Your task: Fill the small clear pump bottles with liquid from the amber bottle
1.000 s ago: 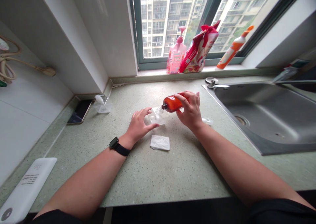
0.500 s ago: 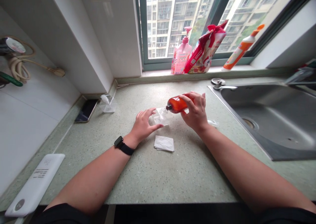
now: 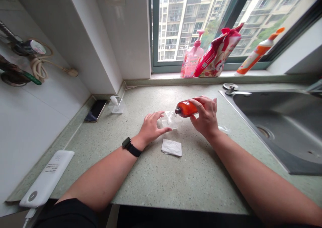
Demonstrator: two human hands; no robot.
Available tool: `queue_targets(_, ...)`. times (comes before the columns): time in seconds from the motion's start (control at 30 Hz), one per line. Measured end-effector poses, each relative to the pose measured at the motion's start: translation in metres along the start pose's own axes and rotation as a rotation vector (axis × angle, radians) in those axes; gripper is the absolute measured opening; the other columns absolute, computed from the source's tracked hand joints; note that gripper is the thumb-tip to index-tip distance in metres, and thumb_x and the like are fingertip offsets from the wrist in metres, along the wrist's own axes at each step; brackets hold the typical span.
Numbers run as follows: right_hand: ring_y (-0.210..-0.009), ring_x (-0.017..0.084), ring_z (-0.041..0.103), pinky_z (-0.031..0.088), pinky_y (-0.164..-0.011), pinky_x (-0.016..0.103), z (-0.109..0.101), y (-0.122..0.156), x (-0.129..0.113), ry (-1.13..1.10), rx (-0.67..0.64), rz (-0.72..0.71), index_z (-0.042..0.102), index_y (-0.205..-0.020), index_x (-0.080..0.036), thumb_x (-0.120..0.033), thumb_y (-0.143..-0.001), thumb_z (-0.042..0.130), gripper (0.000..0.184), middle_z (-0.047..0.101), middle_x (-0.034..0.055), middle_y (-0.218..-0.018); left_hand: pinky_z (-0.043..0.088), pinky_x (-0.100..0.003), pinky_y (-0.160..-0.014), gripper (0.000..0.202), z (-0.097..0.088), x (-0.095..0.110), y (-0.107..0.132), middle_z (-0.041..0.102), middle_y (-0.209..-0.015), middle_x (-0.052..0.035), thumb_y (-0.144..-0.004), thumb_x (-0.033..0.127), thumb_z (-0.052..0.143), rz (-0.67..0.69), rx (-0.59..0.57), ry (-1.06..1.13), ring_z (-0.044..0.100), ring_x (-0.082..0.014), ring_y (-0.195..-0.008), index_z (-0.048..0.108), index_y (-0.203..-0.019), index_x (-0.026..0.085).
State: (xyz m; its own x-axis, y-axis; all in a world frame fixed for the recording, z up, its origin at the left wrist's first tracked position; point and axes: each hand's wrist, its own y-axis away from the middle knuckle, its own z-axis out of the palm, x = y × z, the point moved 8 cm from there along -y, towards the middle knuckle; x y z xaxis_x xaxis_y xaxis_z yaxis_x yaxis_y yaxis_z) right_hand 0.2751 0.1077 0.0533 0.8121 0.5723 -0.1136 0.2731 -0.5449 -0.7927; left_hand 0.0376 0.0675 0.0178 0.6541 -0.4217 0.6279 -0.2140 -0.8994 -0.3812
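Two bare hands work at the centre of the frame over a speckled green surface, with a steel sink sunk into it at the right and a white power bank lying at the lower left edge. The right hand is closed around the body of a red bottle, fingers wrapped over the top and thumb beneath. The bottle is tipped onto its side just above the surface, with its dark neck pointing toward the left of the frame.

That neck sits right at a small clear container, which the left hand steadies, arched half open with the thumb on the near side and the fingertips over the far side. A folded white square lies flat just below, touching neither hand.

The bottle looks smooth and rigid, light enough for one hand and possibly slick, so the mid-body grip seems soundest. The container looks thin, light and easily tipped, so it is best pinched at its side walls.
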Motion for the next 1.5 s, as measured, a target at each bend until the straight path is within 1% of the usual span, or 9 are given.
queue_targets(0.13, -0.141, 0.038, 0.054, 0.024, -0.130, 0.078, 0.0006, 0.0002, 0.0006, 0.005, 0.001, -0.001, 0.054, -0.148, -0.038, -0.009, -0.081, 0.070, 0.075, 0.060, 0.0077, -0.138, 0.045, -0.063, -0.118, 0.081, 0.0006, -0.0010, 0.0004, 0.076, -0.132, -0.0102, -0.084, 0.066, 0.087, 0.012, 0.007, 0.005, 0.069, -0.0353, -0.127, 0.055, -0.148, 0.028)
queue_targets(0.27, -0.141, 0.037, 0.054, 0.023, -0.130, 0.077, 0.0007, 0.0001, 0.0005, 0.011, 0.004, -0.002, 0.054, -0.149, -0.038, -0.009, -0.082, 0.070, 0.074, 0.059, 0.0073, -0.138, 0.046, -0.062, -0.117, 0.081, 0.0002, -0.0006, 0.0005, 0.076, -0.130, -0.0103, -0.084, 0.068, 0.086, 0.030, 0.020, 0.000, 0.070, -0.0350, -0.125, 0.056, -0.148, 0.028)
queue_targets(0.6, -0.141, 0.037, 0.054, 0.025, -0.129, 0.077, -0.0007, -0.0005, -0.0011, 0.024, 0.014, -0.019, 0.054, -0.148, -0.037, -0.010, -0.084, 0.070, 0.070, 0.059, 0.0078, -0.137, 0.047, -0.061, -0.116, 0.082, -0.0001, 0.0001, -0.0007, 0.076, -0.129, -0.0103, -0.083, 0.065, 0.088, 0.019, 0.005, -0.002, 0.070, -0.0346, -0.124, 0.056, -0.148, 0.027)
queue_targets(0.9, -0.141, 0.037, 0.053, 0.024, -0.130, 0.077, -0.0015, -0.0009, -0.0020, 0.020, 0.014, -0.008, 0.053, -0.148, -0.039, -0.009, -0.084, 0.070, 0.073, 0.059, 0.0071, -0.137, 0.048, -0.061, -0.114, 0.082, 0.0009, -0.0006, -0.0005, 0.076, -0.129, -0.0108, -0.084, 0.067, 0.086, 0.023, 0.001, 0.014, 0.070, -0.0348, -0.123, 0.055, -0.149, 0.028)
queue_targets(1.17, -0.141, 0.037, 0.054, 0.024, -0.130, 0.077, -0.0029, -0.0014, -0.0036, 0.023, 0.025, -0.013, 0.051, -0.149, -0.039, -0.009, -0.083, 0.070, 0.075, 0.058, 0.0071, -0.137, 0.049, -0.059, -0.114, 0.081, 0.0004, 0.0008, -0.0007, 0.076, -0.129, -0.0106, -0.084, 0.067, 0.087, 0.022, 0.001, 0.012, 0.070, -0.0338, -0.123, 0.055, -0.149, 0.028)
queue_targets(1.5, -0.142, 0.038, 0.054, 0.024, -0.129, 0.077, -0.0011, -0.0009, -0.0013, 0.020, 0.003, 0.007, 0.050, -0.151, -0.041, -0.008, -0.082, 0.069, 0.080, 0.058, 0.0070, -0.138, 0.050, -0.060, -0.113, 0.080, 0.0000, 0.0021, 0.0000, 0.075, -0.131, -0.0115, -0.086, 0.068, 0.084, 0.026, -0.004, 0.024, 0.070, -0.0345, -0.125, 0.055, -0.149, 0.029)
